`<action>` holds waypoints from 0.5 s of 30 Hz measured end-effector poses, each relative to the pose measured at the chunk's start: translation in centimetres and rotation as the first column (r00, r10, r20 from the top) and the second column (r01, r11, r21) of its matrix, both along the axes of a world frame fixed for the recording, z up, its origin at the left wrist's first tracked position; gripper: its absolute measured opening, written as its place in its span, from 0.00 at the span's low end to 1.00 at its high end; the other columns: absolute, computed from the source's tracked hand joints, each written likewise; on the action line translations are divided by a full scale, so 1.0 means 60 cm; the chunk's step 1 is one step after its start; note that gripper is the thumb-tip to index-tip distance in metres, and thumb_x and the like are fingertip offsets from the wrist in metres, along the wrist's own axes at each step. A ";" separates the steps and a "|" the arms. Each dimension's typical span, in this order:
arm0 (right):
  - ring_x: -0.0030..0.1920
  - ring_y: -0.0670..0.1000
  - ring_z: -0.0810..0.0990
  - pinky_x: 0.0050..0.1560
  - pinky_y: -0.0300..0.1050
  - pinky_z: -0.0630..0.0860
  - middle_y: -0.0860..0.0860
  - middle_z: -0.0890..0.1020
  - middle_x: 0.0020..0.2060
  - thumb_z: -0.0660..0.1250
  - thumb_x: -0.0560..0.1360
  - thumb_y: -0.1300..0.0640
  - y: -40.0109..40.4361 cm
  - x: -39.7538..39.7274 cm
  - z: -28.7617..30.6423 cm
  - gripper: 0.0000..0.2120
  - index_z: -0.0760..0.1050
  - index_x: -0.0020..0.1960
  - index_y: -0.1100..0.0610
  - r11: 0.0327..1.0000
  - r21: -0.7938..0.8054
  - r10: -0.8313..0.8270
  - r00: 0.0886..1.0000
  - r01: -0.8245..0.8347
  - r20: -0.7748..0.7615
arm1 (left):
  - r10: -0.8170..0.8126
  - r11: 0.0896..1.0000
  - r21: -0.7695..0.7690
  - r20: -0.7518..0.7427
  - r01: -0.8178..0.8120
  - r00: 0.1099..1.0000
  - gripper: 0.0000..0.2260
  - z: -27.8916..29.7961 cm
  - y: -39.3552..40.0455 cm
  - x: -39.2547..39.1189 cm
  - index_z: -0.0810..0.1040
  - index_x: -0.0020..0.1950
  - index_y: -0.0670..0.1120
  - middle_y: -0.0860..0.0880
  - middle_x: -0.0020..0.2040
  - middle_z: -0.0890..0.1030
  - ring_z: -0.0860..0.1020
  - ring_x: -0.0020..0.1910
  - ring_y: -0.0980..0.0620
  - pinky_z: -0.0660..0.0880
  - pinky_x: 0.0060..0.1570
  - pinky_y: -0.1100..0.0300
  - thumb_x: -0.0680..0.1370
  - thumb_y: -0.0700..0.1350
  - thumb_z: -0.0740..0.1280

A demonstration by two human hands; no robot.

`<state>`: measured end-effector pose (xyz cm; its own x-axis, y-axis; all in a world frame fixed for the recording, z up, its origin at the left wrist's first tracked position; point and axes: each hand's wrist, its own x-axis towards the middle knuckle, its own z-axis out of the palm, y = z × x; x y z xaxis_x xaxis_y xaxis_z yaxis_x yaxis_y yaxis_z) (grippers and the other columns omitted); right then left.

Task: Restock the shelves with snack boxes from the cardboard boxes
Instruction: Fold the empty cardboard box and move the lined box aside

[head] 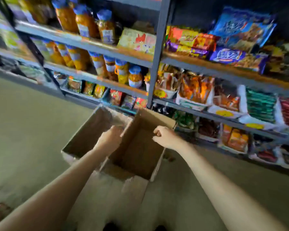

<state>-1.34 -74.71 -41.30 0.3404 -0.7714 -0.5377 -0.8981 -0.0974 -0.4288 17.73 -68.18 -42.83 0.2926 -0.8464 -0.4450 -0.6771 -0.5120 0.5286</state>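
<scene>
Item: one open cardboard box (137, 147), brown, standing on the floor (32, 130) in front of the shelves (157, 47); flaps turned outward, interior brown and bare as far as could be seen. Long axis ran from the person toward the shelves, slightly angled to the right; the opening faced up. Left hand (111, 137): placed at the box's left wall, where the left flap (90, 130) folds out; the fingers were blurred, so whether its grip was clamped on the cardboard or merely resting there could not be told. Right hand (165, 136): above the right wall of the box, fingers curled in with thumb and forefinger close together; whether that grip pinched the box edge or held nothing could not be told. Shelves: dark metal uprights with several tiers. Stock on the left bays: bags with blue tops (85, 22) and orange contents, in rows. Stock on the right bays: blue biscuit packs (242, 27), red and yellow packets (190, 39), and white trays (195, 94) of orange wrapped snacks on the lower tiers. The whole picture was motion-blurred.
</scene>
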 end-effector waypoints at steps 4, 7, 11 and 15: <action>0.65 0.58 0.69 0.63 0.48 0.67 0.57 0.72 0.64 0.60 0.78 0.52 0.065 0.075 -0.201 0.18 0.71 0.64 0.59 0.992 0.125 0.036 0.994 -0.023 -0.104 | -0.009 0.979 0.204 0.118 -0.016 0.993 0.13 -0.168 0.081 0.095 0.72 0.62 0.38 0.38 0.57 0.78 0.77 0.56 0.39 0.74 0.56 0.50 0.79 0.40 0.58; 0.66 0.59 0.66 0.64 0.52 0.65 0.56 0.70 0.64 0.59 0.79 0.53 0.105 0.086 -0.342 0.16 0.70 0.64 0.59 0.990 0.121 0.099 0.960 -0.070 -0.261 | -0.056 0.966 0.257 0.154 0.015 0.986 0.12 -0.298 0.097 0.128 0.73 0.59 0.37 0.38 0.56 0.78 0.76 0.58 0.40 0.71 0.59 0.49 0.77 0.40 0.61; 0.62 0.59 0.71 0.59 0.49 0.69 0.57 0.72 0.62 0.57 0.78 0.63 0.130 0.090 -0.503 0.14 0.71 0.62 0.62 0.975 0.216 0.126 0.942 -0.059 -0.311 | -0.152 0.946 0.314 0.217 0.079 0.964 0.16 -0.466 0.087 0.106 0.68 0.65 0.43 0.43 0.62 0.73 0.71 0.62 0.42 0.69 0.60 0.48 0.78 0.43 0.60; 0.74 0.61 0.56 0.72 0.56 0.54 0.59 0.56 0.75 0.68 0.73 0.43 0.154 0.125 -0.636 0.43 0.50 0.76 0.59 0.889 0.388 0.379 0.867 -0.244 -0.324 | -0.230 0.921 0.366 0.234 0.134 0.944 0.23 -0.591 0.105 0.059 0.59 0.72 0.45 0.46 0.69 0.68 0.66 0.68 0.44 0.62 0.66 0.47 0.77 0.42 0.59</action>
<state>6.18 -65.49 -79.49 0.2491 -0.4180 -0.8736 -0.9413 -0.3167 -0.1168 21.26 -61.89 -78.32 0.2967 -0.7069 -0.6420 -0.8666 -0.4817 0.1299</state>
